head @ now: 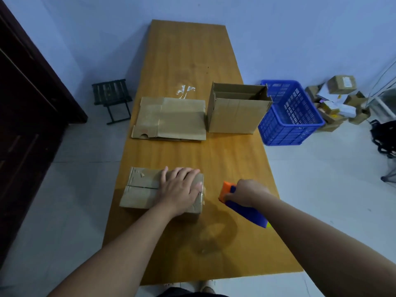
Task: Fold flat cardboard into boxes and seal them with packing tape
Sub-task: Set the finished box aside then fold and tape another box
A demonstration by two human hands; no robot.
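I press my left hand flat and open on the light, crushable closed box at lower left, right hand gripping the tape dispenser beside it, so hold by edges

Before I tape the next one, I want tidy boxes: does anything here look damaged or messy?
Yes. The closed brown cardboard box under the left hand has wrinkled clear tape at its right edge, and whitish tape scraps are stuck to the wooden table beyond the flat cardboard sheet.
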